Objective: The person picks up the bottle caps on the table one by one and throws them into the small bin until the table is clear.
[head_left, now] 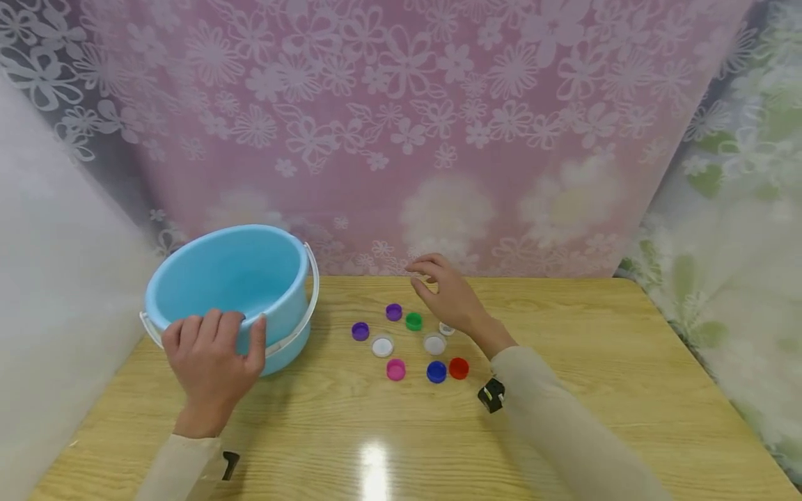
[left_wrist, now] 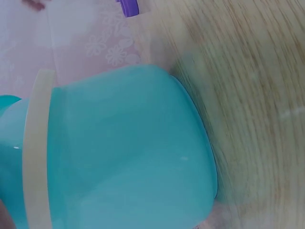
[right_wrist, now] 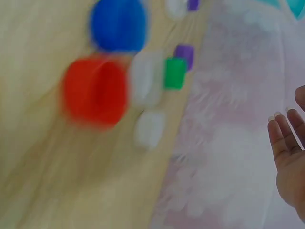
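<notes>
A light blue bucket (head_left: pixel 291 306) stands at the left of the wooden table, its white handle (head_left: pixel 315 278) hanging down round the front. My left hand (head_left: pixel 213 355) grips its near rim, fingers over the edge and thumb along it. In the left wrist view the side of the bucket (left_wrist: pixel 128 148) fills much of the picture. My right hand (head_left: pixel 454 296) is raised over the far part of the table, fingers loosely bent, nothing in them. Below and left of it lie bottle caps: green (head_left: pixel 413 321), pink (head_left: pixel 395 369), blue (head_left: pixel 436 371), red (head_left: pixel 459 368), purple (head_left: pixel 360 331) and white (head_left: pixel 382 346).
A second purple cap (head_left: pixel 393 312) and a clear-rimmed white cap (head_left: pixel 434 344) lie among the others. Another white cap (head_left: pixel 446 329) is partly hidden by the right wrist. A pink flowered curtain (head_left: pixel 401 174) hangs right behind the table's far edge.
</notes>
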Tool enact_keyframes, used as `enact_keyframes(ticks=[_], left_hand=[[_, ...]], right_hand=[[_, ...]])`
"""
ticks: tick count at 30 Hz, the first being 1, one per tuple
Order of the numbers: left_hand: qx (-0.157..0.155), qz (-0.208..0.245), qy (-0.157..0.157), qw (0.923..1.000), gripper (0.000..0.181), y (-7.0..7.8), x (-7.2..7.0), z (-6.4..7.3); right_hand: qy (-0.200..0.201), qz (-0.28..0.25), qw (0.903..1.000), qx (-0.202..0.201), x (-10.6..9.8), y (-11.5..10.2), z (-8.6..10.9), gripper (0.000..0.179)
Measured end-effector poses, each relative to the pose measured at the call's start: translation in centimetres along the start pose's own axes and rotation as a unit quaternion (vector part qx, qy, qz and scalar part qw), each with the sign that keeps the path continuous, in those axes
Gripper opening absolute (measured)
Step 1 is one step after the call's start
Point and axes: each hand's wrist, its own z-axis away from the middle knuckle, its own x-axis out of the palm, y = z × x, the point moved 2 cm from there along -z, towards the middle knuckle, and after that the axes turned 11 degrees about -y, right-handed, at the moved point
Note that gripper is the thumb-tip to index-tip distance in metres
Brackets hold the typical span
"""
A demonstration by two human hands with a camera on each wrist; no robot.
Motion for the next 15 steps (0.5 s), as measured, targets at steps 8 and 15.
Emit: enact_keyframes(ticks=[8,15], left_hand=[[-0.006,0.002,-0.001,1.0,0.043,0.2,0.0,0.0],[-0.012,0.007,0.008,0.9999,0.043,0.5,0.0,-0.1]], right_hand=[[-0.018,0.021,0.9985,0.046,-0.9,4.1,4.2,0.029],[-0.082,0.026,0.9908,0.104,-0.7,6.1,6.7,0.038]])
